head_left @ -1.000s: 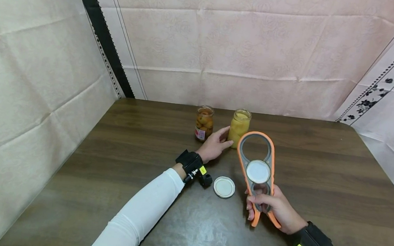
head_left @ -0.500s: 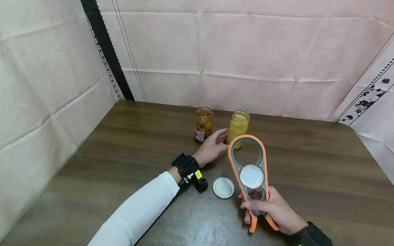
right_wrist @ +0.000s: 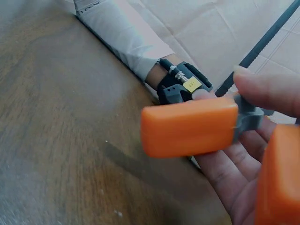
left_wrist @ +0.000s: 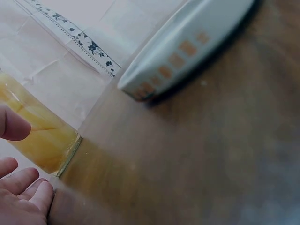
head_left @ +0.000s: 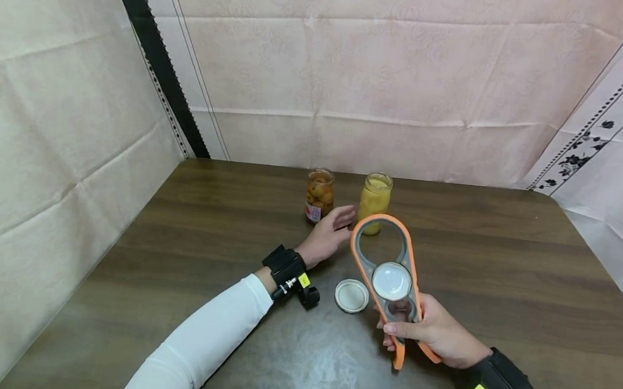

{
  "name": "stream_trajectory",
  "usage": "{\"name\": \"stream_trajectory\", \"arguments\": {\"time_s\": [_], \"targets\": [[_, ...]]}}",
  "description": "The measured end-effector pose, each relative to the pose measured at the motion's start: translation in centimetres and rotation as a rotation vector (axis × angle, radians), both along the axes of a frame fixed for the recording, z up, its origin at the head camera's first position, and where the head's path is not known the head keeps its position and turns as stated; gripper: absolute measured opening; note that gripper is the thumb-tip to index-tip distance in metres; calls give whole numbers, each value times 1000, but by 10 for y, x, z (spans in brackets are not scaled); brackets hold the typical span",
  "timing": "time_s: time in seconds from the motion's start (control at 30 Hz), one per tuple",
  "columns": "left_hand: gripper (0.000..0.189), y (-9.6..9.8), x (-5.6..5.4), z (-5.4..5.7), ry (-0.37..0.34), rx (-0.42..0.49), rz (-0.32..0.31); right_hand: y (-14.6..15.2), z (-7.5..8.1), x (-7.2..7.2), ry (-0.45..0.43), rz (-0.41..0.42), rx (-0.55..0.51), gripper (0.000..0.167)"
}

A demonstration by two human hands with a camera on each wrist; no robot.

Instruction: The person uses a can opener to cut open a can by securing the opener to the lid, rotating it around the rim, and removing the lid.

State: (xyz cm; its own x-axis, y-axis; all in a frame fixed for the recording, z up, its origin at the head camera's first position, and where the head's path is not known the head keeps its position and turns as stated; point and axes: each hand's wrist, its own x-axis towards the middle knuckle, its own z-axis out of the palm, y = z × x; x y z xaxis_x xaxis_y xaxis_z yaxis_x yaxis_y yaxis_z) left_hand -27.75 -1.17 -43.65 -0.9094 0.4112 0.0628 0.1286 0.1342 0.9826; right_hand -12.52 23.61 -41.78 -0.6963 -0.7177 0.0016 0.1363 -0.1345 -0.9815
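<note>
My right hand (head_left: 438,335) grips an orange and grey jar opener (head_left: 413,277) by its handles, held above the table. A white jar lid (head_left: 391,281) sits in the opener's middle ring. My left hand (head_left: 326,236) reaches toward an uncapped jar of yellow fruit (head_left: 375,197), fingers loosely spread and apart from the glass. In the left wrist view the yellow jar (left_wrist: 40,126) stands beyond the thumb and fingers. The opener's orange handle ends (right_wrist: 190,126) fill the front of the right wrist view.
An uncapped jar of brownish round fruit (head_left: 320,190) with a label stands left of the yellow jar. A second white lid (head_left: 351,295) lies on the wooden table (head_left: 203,222) between my arms. Pale cloth (head_left: 399,85) hangs behind the table.
My left hand has come off the yellow jar and drawn back to the left. My right hand has shifted the jar opener left and slightly lower in the view, lid still in it.
</note>
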Motion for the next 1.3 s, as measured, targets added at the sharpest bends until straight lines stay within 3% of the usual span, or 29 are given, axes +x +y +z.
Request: {"name": "stream_trajectory", "arguments": {"time_s": [0.23, 0.43, 0.73, 0.97, 1.3], "targets": [[55, -7, 7, 1, 9, -12, -11, 2, 0, 0, -29, 39, -58, 42], [53, -13, 11, 0, 13, 4, -32, 9, 3, -2, -33, 49, -47, 47], [52, -22, 17, 2, 1, 16, -40, 31, 5, -1, -98, 51, -45, 41], [49, -30, 20, 3, -9, -5, -54, 49, 5, 0, -93, 87, -85, 43], [47, -38, 24, 2, -5, -23, -77, 52, 0, -2, -77, 8, -19, 41]]}}
